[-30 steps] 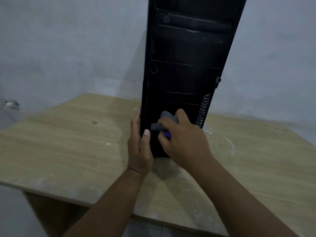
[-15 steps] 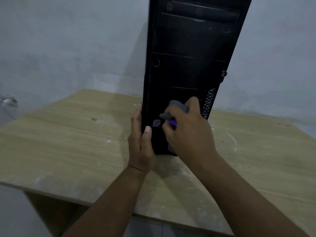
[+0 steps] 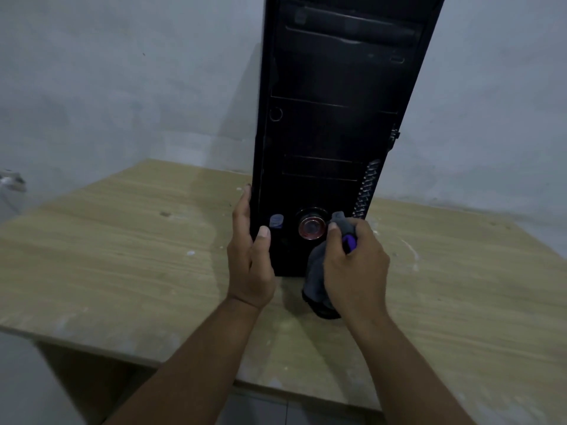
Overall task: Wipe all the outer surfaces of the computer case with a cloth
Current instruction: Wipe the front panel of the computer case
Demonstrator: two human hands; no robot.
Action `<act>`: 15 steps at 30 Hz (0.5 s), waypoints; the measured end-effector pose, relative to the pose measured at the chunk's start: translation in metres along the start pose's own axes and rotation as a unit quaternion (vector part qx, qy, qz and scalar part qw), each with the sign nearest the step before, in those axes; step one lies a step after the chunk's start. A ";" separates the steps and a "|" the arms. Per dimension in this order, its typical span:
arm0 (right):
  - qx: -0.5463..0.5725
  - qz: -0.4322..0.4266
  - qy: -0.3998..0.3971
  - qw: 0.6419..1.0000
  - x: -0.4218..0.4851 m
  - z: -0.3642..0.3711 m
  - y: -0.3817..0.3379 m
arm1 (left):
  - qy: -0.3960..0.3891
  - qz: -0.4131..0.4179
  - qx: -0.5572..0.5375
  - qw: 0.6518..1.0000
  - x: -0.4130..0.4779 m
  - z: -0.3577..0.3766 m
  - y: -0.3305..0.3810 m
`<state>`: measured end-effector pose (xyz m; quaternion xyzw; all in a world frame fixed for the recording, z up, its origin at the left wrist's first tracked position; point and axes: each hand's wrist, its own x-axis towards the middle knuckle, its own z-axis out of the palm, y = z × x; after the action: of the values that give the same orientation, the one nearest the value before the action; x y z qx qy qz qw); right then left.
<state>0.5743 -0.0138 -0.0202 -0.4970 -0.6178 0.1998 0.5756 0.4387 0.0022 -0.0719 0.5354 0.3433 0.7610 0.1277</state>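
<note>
Both forearms reach fwd over wood counter (image 3: pixel 107 246). Left hand (image 3: pixel 250 253) flat, fingers together, thumb on front, bracing computer case (image 3: pixel 331 118) at lower-left edge. Right hand (image 3: pixel 352 265) bunched round grey cloth (image 3: pixel 316 274), pressed to lower-right front beside round button (image 3: pixel 312 227). Case upright mid-counter; grey wall (image 3: pixel 122 87) behind.

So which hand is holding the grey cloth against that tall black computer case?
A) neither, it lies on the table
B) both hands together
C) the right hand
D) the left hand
C: the right hand grips the bunched grey cloth at the lower front of the tall black computer case, while the left hand only steadies its left edge.
</note>
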 end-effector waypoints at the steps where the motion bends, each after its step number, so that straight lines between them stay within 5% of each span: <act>1: 0.000 0.007 -0.010 1.000 0.004 -0.003 -0.001 | 0.002 -0.001 0.003 1.000 0.000 0.000 -0.001; 10: 0.006 0.033 -0.041 0.999 0.006 -0.009 0.005 | -0.001 -0.002 0.009 1.000 0.000 0.000 -0.002; 15: -0.115 -0.085 -0.004 0.990 0.000 -0.004 0.012 | 0.001 0.007 0.010 1.000 0.000 0.000 -0.003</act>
<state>0.5821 -0.0101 -0.0289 -0.5051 -0.6790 0.0800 0.5268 0.4382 0.0040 -0.0737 0.5378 0.3474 0.7592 0.1169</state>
